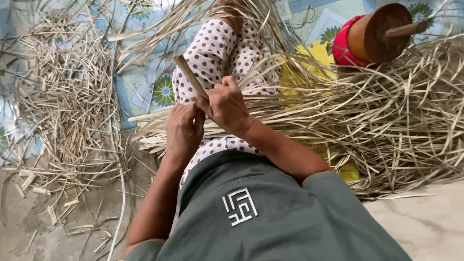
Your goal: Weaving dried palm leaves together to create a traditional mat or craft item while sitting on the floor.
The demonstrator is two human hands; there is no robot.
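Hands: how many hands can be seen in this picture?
2. The left hand is over the lap and touches the dry strips. The right hand is next to it and grips a stick. No other hands appear.

Patterned mat [140, 87] on floor [425, 222]; dried strips [401, 121], cut scraps [63, 111] strewn.

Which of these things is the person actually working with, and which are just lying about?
In use:
- left hand, gripping the strips
- right hand, holding the stick
- stick
- strips across the lap

Lying about:
- scraps on the floor to the left
- strip pile to the right
- wooden spool
- mat
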